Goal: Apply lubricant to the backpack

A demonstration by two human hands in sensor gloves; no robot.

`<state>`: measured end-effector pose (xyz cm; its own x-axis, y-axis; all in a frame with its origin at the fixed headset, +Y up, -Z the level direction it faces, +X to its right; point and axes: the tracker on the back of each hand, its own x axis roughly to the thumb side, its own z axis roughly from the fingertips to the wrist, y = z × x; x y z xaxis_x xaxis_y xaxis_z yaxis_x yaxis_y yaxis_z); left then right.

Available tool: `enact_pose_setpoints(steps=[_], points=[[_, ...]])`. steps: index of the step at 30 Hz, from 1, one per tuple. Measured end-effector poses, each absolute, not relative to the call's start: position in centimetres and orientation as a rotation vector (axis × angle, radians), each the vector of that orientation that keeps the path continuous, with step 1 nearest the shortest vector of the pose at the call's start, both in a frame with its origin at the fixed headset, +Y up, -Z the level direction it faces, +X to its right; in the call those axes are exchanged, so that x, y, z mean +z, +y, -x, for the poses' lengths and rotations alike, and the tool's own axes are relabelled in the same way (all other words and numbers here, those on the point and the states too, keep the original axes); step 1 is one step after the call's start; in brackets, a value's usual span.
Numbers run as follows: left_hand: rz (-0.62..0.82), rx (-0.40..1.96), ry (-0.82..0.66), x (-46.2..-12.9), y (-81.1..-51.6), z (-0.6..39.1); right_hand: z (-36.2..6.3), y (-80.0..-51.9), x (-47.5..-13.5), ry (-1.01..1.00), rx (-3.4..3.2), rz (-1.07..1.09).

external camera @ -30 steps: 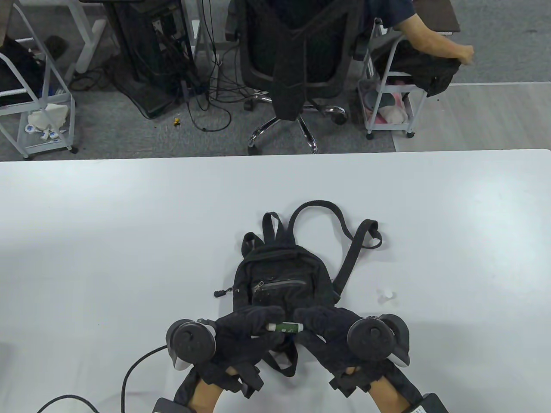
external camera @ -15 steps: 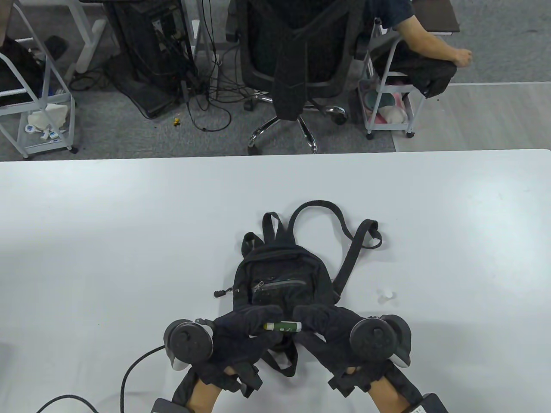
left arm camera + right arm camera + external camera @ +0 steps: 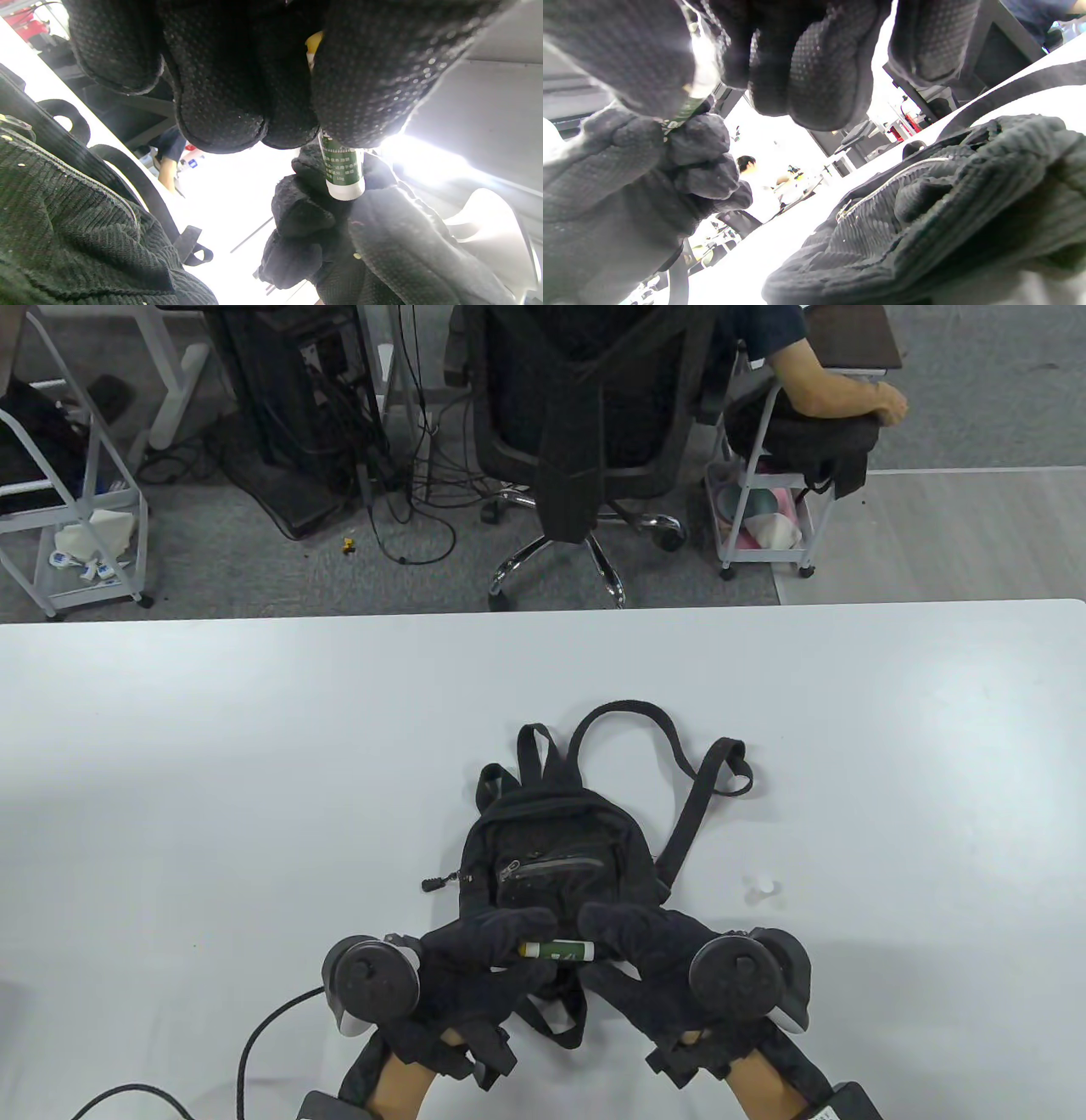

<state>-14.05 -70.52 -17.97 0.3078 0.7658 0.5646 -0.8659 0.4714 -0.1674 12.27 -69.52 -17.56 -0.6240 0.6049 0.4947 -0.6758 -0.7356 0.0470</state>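
Nearest the viewer, the gloved left hand (image 3: pixel 475 963) and gloved right hand (image 3: pixel 649 963) pinch opposite ends of a small green-labelled lubricant stick (image 3: pixel 556 950), held level just above the near edge of the small black corduroy backpack (image 3: pixel 556 848). Over the last second the stick has crept slightly leftward, perhaps a twist exposing its yellow tip, though the wrist views are too crowded to confirm. Beyond, the front-pocket zipper (image 3: pixel 547 865) lies untouched, so application apparently remains ahead.
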Motion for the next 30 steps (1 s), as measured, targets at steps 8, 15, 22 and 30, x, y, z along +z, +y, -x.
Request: enact_pose_setpoints(steps=[8,15,22,30], points=[[-0.179,1.088,-0.640,-18.0,-70.5,14.0,-12.3,-69.8,-17.8,-0.134,2.295,-0.633],[-0.174,1.085,-0.637,-18.0,-70.5,14.1,-12.2,-69.4,-17.5,-0.197,2.334,-0.640],[-0.182,1.079,-0.640,-17.8,-70.4,14.0,-12.4,-70.0,-18.0,-0.104,2.272,-0.621],[-0.248,1.034,-0.652,-17.0,-70.2,13.0,-11.6,-70.2,-18.1,-0.067,2.206,-0.515]])
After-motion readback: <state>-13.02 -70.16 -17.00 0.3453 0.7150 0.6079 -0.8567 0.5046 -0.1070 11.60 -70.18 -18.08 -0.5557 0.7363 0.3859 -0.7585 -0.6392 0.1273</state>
